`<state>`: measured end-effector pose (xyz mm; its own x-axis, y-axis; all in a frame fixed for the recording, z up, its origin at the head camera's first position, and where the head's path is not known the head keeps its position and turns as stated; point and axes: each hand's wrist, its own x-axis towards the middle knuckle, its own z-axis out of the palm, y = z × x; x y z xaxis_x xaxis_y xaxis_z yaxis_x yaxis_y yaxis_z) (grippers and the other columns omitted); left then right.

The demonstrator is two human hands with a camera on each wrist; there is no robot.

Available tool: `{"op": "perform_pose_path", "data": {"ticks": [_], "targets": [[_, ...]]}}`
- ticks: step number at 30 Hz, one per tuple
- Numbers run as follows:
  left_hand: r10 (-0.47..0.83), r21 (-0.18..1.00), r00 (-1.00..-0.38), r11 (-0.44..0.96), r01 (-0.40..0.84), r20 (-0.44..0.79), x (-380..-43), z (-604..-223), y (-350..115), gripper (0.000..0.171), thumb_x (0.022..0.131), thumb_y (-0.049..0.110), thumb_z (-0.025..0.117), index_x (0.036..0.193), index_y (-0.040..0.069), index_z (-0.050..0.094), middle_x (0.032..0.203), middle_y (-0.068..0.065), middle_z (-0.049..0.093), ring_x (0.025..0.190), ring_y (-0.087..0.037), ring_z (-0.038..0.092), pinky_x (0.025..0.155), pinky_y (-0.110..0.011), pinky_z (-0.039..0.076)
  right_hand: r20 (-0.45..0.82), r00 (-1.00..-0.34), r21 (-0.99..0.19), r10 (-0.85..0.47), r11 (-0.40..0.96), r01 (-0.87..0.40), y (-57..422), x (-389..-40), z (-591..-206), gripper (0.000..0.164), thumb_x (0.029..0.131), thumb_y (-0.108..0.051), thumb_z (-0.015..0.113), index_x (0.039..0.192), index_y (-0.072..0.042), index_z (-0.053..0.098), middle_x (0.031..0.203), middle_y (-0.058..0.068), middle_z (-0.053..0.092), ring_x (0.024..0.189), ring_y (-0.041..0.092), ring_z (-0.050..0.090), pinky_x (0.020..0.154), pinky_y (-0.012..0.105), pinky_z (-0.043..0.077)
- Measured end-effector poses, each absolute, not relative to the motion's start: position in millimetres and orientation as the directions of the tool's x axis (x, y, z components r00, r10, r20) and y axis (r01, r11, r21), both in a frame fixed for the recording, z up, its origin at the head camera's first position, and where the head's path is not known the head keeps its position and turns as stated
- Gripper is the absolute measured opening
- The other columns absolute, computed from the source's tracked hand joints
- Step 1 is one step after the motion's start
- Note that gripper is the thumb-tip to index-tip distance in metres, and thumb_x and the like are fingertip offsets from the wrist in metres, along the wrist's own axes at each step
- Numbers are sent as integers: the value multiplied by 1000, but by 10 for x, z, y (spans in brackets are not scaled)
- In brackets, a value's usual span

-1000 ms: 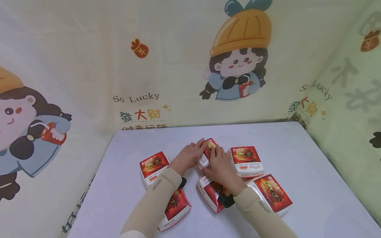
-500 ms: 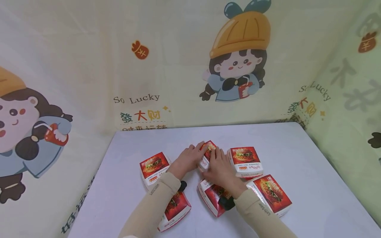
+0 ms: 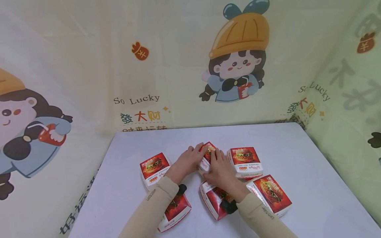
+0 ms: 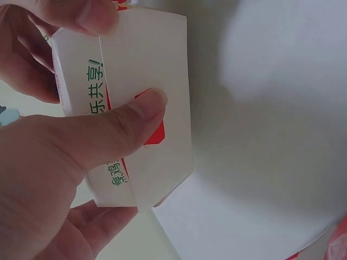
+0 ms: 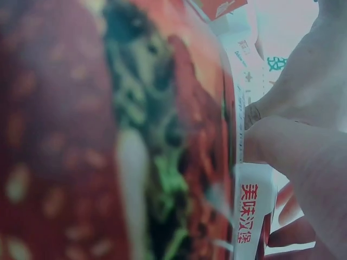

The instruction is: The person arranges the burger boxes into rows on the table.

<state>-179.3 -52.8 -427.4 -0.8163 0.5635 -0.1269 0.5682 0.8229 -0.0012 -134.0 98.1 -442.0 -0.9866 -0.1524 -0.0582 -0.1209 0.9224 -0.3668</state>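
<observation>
A red and white burger box (image 3: 204, 164) is held between both hands at the middle of the table. My left hand (image 3: 185, 163) grips its left side. In the left wrist view, the left thumb (image 4: 135, 114) presses on the white side flap beside a red tab, and fingers curl behind the box. My right hand (image 3: 221, 172) holds the right side, and its thumb tip lies on the box's upper edge in the left wrist view. Under the right wrist lies another burger box (image 3: 209, 200), partly covered by the forearm; its burger print fills much of the right wrist view.
Several more burger boxes lie on the white table (image 3: 303, 165): a far-left box (image 3: 154, 167), a near-left box (image 3: 178, 211) partly under the left sleeve, a far-right box (image 3: 245, 162) and a near-right box (image 3: 272, 193). A printed cloth (image 3: 178, 66) hangs behind the table.
Both hands and the held box have shifted slightly towards me. The box under the right wrist has slid a little towards the near edge. The grip looks the same.
</observation>
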Motion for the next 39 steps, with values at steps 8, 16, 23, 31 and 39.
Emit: {"op": "perform_pose_path", "data": {"ticks": [8,16,23,31,39], "targets": [[541,25,-835,840,542,-103,-1763,-4281,-548,89,86,26,78,157,16,26,158,-13,32,124,-33,52,99,-38,54,17,-980,-385,-198,903,-190,1034,-1287,-4374,100,75,-39,84,151,2,33,157,22,32,145,39,34,117,57,33],[549,52,-833,836,546,-65,-1769,-4270,-583,96,80,35,81,157,17,25,158,-13,33,126,-32,51,103,-41,51,80,-968,-385,-236,889,-248,1083,-1283,-4327,96,74,-36,84,148,4,38,153,22,37,141,39,39,117,56,33],[540,135,-834,840,526,-113,-1768,-4249,-581,100,81,31,80,159,17,19,164,-10,19,140,-31,39,99,-40,54,121,-948,-379,-293,869,-317,1145,-1282,-4283,95,74,-35,85,148,2,39,152,21,39,141,40,39,118,57,30],[570,176,-811,819,546,-133,-1768,-4226,-581,104,81,33,81,159,13,15,166,-9,15,148,-26,30,105,-37,50,111,-931,-367,-346,857,-362,1226,-1281,-4275,96,74,-37,85,150,-1,39,154,18,38,143,35,38,118,56,31],[628,122,-768,778,616,-129,-1815,-4192,-612,112,77,46,83,159,11,15,167,-6,14,151,-24,26,114,-37,42,97,-905,-351,-415,837,-421,1273,-1269,-4225,97,74,-38,85,152,-5,37,157,15,36,146,33,34,117,56,33]]}}
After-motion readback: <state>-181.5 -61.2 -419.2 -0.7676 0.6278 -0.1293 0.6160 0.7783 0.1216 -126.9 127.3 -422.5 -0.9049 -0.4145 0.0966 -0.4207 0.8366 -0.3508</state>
